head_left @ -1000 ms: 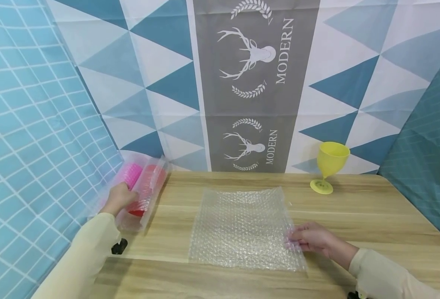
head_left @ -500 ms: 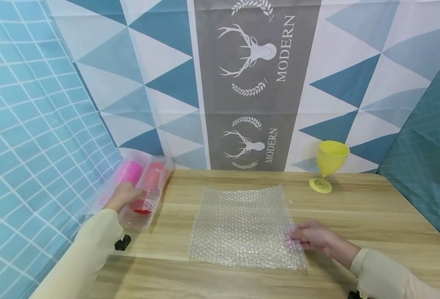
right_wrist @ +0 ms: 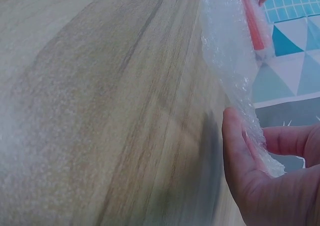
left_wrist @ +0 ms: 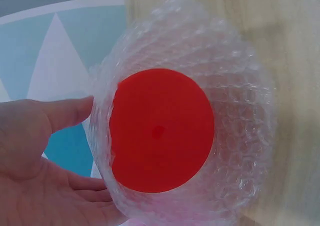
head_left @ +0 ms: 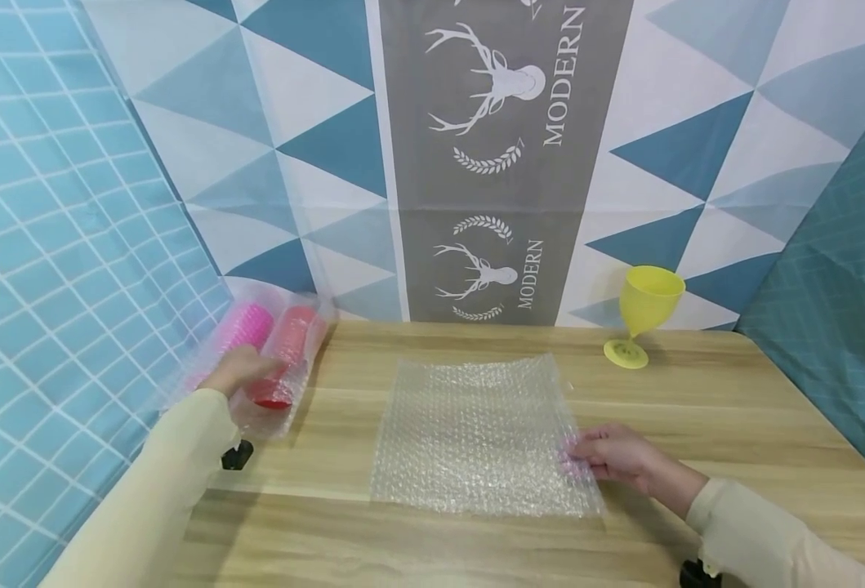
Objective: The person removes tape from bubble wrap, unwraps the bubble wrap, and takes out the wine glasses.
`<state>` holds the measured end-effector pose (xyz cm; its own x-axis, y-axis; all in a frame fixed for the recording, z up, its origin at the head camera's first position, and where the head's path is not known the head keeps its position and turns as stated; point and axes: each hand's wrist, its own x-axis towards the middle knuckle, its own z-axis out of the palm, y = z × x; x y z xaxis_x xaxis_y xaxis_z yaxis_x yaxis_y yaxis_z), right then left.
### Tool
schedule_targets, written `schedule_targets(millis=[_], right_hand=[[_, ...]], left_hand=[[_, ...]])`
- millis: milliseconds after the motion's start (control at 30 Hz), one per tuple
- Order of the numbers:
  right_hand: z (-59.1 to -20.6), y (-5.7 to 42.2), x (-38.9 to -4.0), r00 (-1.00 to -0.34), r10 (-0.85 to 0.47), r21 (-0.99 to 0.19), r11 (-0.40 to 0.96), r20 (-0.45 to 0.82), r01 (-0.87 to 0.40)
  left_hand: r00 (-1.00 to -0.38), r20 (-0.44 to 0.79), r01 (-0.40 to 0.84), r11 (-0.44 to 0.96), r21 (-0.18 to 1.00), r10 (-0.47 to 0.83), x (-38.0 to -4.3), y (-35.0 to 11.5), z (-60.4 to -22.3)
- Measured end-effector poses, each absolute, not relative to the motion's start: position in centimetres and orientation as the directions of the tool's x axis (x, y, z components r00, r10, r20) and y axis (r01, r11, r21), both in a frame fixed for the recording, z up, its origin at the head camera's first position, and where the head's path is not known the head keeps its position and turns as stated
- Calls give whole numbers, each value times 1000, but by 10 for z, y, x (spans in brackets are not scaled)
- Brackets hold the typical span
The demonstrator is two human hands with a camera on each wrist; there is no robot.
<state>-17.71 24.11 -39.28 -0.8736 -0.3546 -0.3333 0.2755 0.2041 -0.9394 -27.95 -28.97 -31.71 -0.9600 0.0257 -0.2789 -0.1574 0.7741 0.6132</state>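
My left hand (head_left: pixel 237 369) is at the back left, between two bubble-wrapped bundles. Its thumb and fingers lie fairly straight against the wrap of the red bundle (head_left: pixel 290 351). In the left wrist view, a flat round red base (left_wrist: pixel 161 131) shows in the mouth of that bundle's bubble wrap (left_wrist: pixel 240 111). The pink bundle (head_left: pixel 248 325) lies alongside it, partly behind the hand. At the table's middle, my right hand (head_left: pixel 619 457) pinches the right edge of a flat, clear bubble wrap sheet (head_left: pixel 476 441) between thumb and fingers; that edge is raised in the right wrist view.
A yellow goblet (head_left: pixel 648 306) stands upright at the back right of the wooden table (head_left: pixel 373 543). Blue tiled cloth (head_left: pixel 57 245) borders the left side, with patterned cloth (head_left: pixel 329 163) behind and teal cloth (head_left: pixel 836 310) on the right.
My left thumb and fingers have straightened against the red bundle, which has shifted slightly. The view has tilted down a little. My right hand keeps its pinch on the sheet.
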Motion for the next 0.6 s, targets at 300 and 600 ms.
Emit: schedule_targets(millis=[300,600], right_hand=[[-393,241,-176,-877,-355,-942,205,-324,265],[-392,239,-174,-876,-346,-939,191,-336,285]], left_hand=[[-963,-261,-100,820,563,62,-283,-294,-317],[-916,-400,-278,661,697,36,-282,-297,-319]])
